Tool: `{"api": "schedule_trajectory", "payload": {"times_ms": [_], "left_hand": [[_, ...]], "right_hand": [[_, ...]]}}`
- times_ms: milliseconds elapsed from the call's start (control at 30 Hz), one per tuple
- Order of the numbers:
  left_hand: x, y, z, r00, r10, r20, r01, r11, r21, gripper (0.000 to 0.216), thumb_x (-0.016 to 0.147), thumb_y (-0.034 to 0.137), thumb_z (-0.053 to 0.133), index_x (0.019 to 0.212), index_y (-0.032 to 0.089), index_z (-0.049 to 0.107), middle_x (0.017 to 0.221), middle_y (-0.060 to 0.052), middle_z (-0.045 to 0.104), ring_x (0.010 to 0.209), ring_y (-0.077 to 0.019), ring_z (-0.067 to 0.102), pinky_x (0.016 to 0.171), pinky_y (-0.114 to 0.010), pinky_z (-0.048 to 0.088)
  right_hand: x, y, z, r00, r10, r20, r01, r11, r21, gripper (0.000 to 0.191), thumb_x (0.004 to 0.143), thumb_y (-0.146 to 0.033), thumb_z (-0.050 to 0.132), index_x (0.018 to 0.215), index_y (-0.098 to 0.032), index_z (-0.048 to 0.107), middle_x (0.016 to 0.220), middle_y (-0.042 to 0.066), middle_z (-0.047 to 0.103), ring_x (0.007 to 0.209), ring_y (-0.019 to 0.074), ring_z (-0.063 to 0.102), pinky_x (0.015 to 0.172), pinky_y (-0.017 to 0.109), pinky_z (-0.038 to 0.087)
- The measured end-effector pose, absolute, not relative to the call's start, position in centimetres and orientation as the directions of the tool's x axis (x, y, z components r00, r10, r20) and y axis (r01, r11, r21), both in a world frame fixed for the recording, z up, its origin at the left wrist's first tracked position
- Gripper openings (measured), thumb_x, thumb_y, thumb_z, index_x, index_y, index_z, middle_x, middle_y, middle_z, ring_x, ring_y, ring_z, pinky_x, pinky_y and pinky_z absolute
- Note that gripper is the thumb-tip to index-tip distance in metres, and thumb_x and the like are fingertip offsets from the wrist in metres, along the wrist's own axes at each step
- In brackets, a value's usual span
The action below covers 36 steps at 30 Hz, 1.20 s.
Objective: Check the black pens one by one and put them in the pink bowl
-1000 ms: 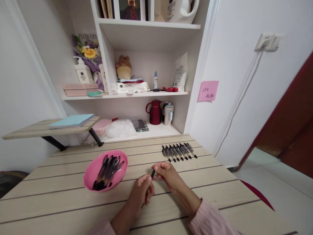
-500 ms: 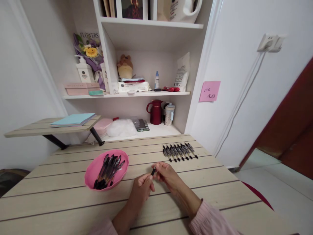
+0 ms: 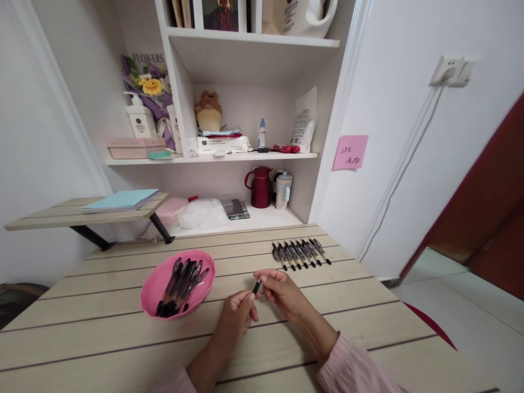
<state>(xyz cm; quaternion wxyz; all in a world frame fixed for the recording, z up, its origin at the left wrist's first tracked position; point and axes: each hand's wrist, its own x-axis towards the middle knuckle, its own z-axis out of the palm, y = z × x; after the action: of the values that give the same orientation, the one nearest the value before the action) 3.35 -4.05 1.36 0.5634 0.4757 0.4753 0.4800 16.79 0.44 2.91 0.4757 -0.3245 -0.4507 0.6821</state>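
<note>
Between my hands, above the middle of the table, is a black pen (image 3: 256,286), mostly hidden by my fingers. My left hand (image 3: 238,313) is closed around its lower part. The fingers of my right hand (image 3: 278,289) pinch its upper end. To the left stands a pink bowl (image 3: 149,292) with a wavy rim, holding a heap of black pens (image 3: 182,284). Beyond my right hand, several similar pens (image 3: 301,254) lie side by side in a row on the table.
The slatted wooden table (image 3: 164,355) meets a white shelf unit (image 3: 254,41) at the back. A small raised stand (image 3: 53,213) with a blue notebook (image 3: 123,200) is at the left. A red jug (image 3: 261,188) and a light cup (image 3: 283,191) stand on the lowest shelf.
Both hands stay in nearly the same place with the pen held between them. The fingers of my right hand have shifted slightly at its upper end.
</note>
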Motion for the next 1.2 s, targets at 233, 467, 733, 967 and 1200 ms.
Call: {"api": "schedule_trajectory", "payload": {"times_ms": [233, 467, 733, 967, 1200], "left_hand": [[3.23, -3.68, 1.0, 0.095, 0.991, -0.095, -0.015, 0.097, 0.995, 0.04, 0.068, 0.049, 0.053, 0.082, 0.012, 0.061, 0.043, 0.005, 0.051, 0.027, -0.0036, 0.026, 0.032, -0.02, 0.012], [3.47, -4.53, 1.7, 0.089, 0.993, -0.071, -0.061, 0.077, 0.995, 0.038, 0.071, 0.048, 0.052, 0.084, 0.013, 0.06, 0.046, 0.006, 0.049, 0.029, -0.0036, 0.025, 0.033, -0.019, 0.012], [3.12, -4.11, 1.23, 0.124, 0.991, -0.057, 0.027, 0.054, 0.998, 0.035, 0.072, 0.047, 0.051, 0.075, 0.014, 0.061, 0.045, 0.005, 0.05, 0.029, -0.0042, 0.025, 0.034, -0.02, 0.014], [3.42, -4.29, 0.94, 0.074, 0.996, -0.051, 0.008, 0.051, 0.999, 0.034, 0.073, 0.044, 0.05, 0.082, 0.013, 0.061, 0.042, 0.006, 0.048, 0.03, -0.0043, 0.023, 0.035, -0.02, 0.012], [3.45, -4.47, 1.67, 0.067, 0.997, -0.042, -0.021, 0.044, 0.999, 0.035, 0.072, 0.047, 0.05, 0.074, 0.014, 0.06, 0.045, 0.005, 0.049, 0.03, -0.0041, 0.024, 0.034, -0.02, 0.011]], "right_hand": [[16.5, 0.71, 2.16, -0.261, 0.965, 0.007, -0.305, -0.076, -0.949, 0.033, 0.055, -0.041, 0.075, 0.06, -0.013, 0.057, 0.043, -0.002, 0.055, 0.036, 0.0036, 0.036, 0.038, 0.018, 0.019], [17.19, 0.44, 2.99, -0.379, 0.925, -0.025, -0.351, -0.169, -0.921, 0.04, 0.058, -0.043, 0.073, 0.082, -0.013, 0.064, 0.045, -0.002, 0.055, 0.039, 0.0061, 0.043, 0.039, 0.018, 0.019], [16.83, 0.39, 2.67, -0.357, 0.934, 0.0, -0.302, -0.116, -0.946, 0.033, 0.059, -0.044, 0.072, 0.067, -0.015, 0.058, 0.048, -0.001, 0.058, 0.038, 0.0044, 0.037, 0.038, 0.018, 0.019], [16.8, 0.53, 2.63, -0.306, 0.952, 0.028, -0.284, -0.063, -0.957, 0.031, 0.056, -0.039, 0.074, 0.06, -0.014, 0.057, 0.045, -0.002, 0.056, 0.037, 0.0039, 0.035, 0.038, 0.019, 0.019], [16.81, 0.4, 2.52, -0.364, 0.93, 0.046, -0.299, -0.07, -0.952, 0.038, 0.05, -0.037, 0.078, 0.078, -0.016, 0.062, 0.058, -0.001, 0.059, 0.046, 0.0062, 0.046, 0.039, 0.017, 0.022]]}}
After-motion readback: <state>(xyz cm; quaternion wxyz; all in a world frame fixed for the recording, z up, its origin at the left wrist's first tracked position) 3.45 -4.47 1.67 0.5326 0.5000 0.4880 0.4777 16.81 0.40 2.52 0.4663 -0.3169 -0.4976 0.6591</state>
